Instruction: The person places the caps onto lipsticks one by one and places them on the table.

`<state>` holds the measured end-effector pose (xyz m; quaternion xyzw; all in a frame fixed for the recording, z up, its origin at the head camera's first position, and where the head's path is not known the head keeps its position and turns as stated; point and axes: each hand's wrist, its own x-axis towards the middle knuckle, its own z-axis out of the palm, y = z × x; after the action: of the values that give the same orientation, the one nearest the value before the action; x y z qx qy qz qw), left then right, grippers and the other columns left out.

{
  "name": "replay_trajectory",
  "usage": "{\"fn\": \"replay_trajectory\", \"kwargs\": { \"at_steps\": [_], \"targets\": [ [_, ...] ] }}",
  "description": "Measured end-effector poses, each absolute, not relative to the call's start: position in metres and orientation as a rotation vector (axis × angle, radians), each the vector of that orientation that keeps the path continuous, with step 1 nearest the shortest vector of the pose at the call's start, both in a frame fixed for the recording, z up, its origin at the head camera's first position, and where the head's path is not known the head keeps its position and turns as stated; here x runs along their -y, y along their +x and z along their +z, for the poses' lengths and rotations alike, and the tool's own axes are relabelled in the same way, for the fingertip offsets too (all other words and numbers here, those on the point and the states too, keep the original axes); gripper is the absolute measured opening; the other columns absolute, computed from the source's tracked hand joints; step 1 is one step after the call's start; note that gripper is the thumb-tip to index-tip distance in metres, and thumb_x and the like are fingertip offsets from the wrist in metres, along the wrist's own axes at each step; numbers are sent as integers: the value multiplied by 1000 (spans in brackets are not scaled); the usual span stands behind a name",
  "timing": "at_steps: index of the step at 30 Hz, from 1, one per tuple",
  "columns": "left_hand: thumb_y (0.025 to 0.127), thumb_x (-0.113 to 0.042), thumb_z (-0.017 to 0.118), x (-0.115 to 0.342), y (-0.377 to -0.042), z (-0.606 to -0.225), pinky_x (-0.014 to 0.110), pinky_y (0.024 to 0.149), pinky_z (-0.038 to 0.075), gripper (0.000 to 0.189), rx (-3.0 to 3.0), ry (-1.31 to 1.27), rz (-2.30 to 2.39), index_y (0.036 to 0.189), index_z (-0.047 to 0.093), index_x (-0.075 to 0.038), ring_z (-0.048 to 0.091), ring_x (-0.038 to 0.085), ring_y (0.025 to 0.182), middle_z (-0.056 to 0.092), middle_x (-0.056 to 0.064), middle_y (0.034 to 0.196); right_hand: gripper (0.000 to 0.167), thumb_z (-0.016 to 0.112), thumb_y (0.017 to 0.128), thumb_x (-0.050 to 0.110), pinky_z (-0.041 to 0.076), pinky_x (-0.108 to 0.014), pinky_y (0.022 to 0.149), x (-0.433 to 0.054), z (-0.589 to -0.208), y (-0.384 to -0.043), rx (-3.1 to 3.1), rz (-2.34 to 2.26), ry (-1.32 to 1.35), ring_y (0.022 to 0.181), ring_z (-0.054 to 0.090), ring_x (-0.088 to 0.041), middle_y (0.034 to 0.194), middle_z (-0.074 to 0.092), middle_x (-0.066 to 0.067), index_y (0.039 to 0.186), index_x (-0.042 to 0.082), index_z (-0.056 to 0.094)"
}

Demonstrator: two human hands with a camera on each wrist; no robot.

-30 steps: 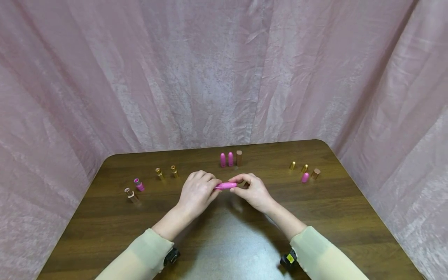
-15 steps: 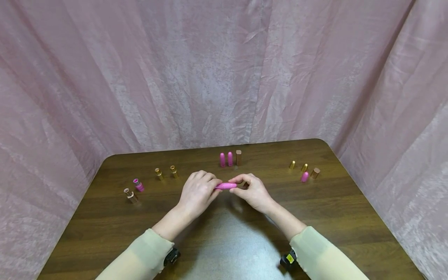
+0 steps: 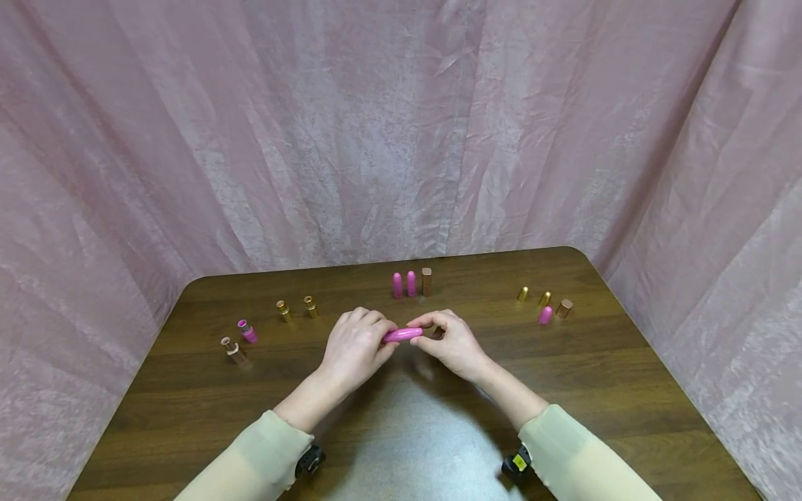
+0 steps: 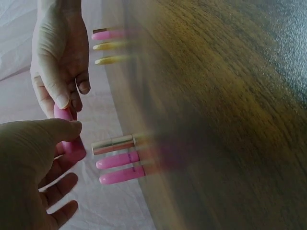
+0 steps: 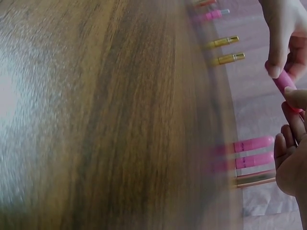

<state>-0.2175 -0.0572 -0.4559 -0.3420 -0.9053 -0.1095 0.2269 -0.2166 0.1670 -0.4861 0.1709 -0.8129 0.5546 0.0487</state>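
Over the middle of the table, both hands hold one closed pink lipstick [image 3: 403,335], lying nearly level. My left hand [image 3: 355,344] grips its left end between thumb and fingers, covering part of it. Thumb and forefinger of my right hand [image 3: 454,348] pinch the right, rounded end. In the left wrist view the lipstick [image 4: 72,143] spans the gap between the two thumbs. Behind the hands stand two closed pink lipsticks [image 3: 397,285] and a closed rose-gold lipstick [image 3: 427,282].
Uncapped on the left stand two gold lipstick bases [image 3: 310,307], a pink base [image 3: 248,332] and a rose-gold base [image 3: 233,350]. To the right are two gold caps [image 3: 545,299], a pink cap [image 3: 546,315] and a rose-gold cap [image 3: 564,309]. Pink curtains [image 3: 388,139] hang behind the table.
The held lipstick has tilted slightly, its left end a little lower, and the left hand has shifted with it. The right hand stays nearly still.
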Motion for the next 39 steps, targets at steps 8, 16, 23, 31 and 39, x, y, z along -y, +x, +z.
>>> {"fn": "replay_trajectory", "kwargs": {
  "at_steps": [8,16,23,31,39],
  "targets": [
    [82,-24,83,54,-218,-462,37,71,46,17,2636,-831,-376,96,74,-19,57,19,83,67,-6,90,28,84,86,17,50,-36,80,-160,-485,-216,2473,1673,565,103,56,-34,105,73,11,113,19,78],
    [84,-26,82,60,-231,-471,38,75,47,17,2808,-662,-651,99,74,-22,57,17,85,69,-7,90,28,79,91,13,50,-38,80,-165,-482,-217,2501,1649,552,101,57,-29,105,75,8,118,13,76],
    [86,-26,81,70,-253,-476,40,82,50,21,2862,-388,-1025,103,73,-17,62,19,93,71,-4,94,22,73,97,27,52,-44,87,-177,-479,-216,2636,1410,552,106,58,-26,110,71,11,119,22,75],
    [88,-26,80,69,-280,-484,43,91,51,25,2850,-310,-1130,108,71,-14,67,23,106,75,0,105,36,67,99,39,42,-44,104,-195,-482,-221,2765,839,698,122,55,-23,124,70,3,127,18,72],
    [89,-24,80,61,-308,-485,44,89,50,29,2884,-247,-1161,112,70,-10,66,24,102,73,4,107,60,55,102,54,25,-60,118,-205,-484,-224,2923,558,710,148,31,-38,151,53,-9,148,17,56]
  ]
}}
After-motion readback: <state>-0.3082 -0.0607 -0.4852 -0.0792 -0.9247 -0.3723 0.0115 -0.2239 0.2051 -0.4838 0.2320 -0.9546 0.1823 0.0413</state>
